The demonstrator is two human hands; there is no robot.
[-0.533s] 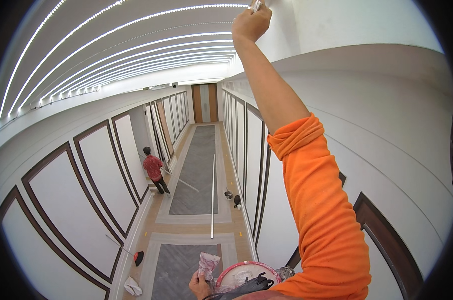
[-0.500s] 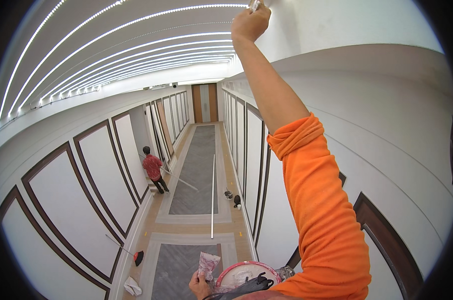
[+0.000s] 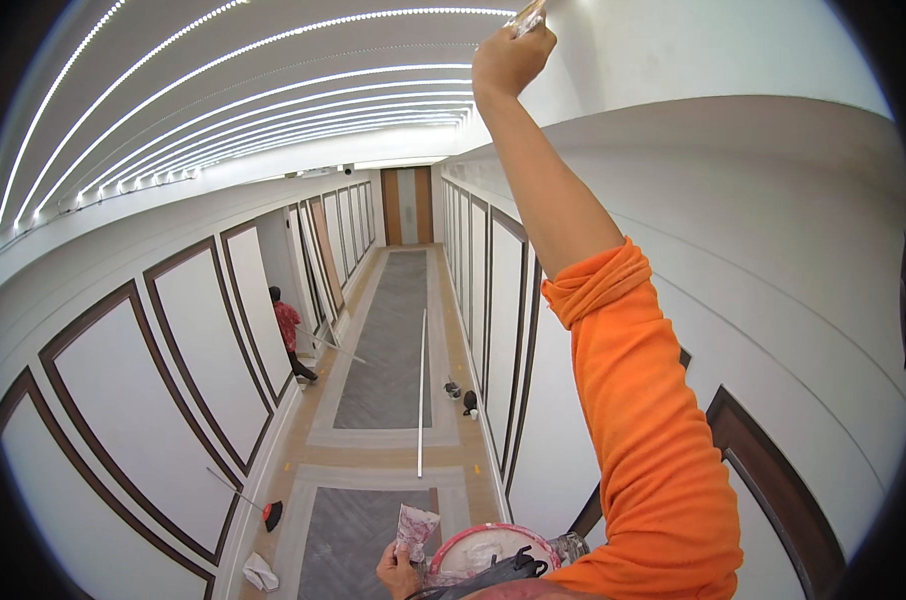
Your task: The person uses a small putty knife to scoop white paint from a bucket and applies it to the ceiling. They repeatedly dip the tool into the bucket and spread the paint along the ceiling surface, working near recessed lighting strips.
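High up by the white ceiling edge, my right hand (image 3: 514, 58) is closed around a thin, flat-looking tool (image 3: 526, 17) with a tan and silvery surface; the top of the picture cuts it off, so its kind does not show. Low down, my left hand (image 3: 399, 573) grips a flat, flared piece smeared white and pinkish (image 3: 415, 528). Right beside that hand stands a round bucket with a red rim (image 3: 495, 527), white smears in it. Dark straps or cloth (image 3: 503, 572) cover its near side.
Far below lies a corridor floor with grey panels (image 3: 383, 340) and a long white strip (image 3: 422, 390). A person in a red shirt (image 3: 288, 325) is at a left-side opening. A broom (image 3: 271, 515) and white cloth (image 3: 260, 572) lie left; small dark items (image 3: 469, 402) sit right.
My right hand has shifted slightly right and down, showing more of its tool. The person in red has moved left into the wall opening with a long strip. My left hand stays nearly still.
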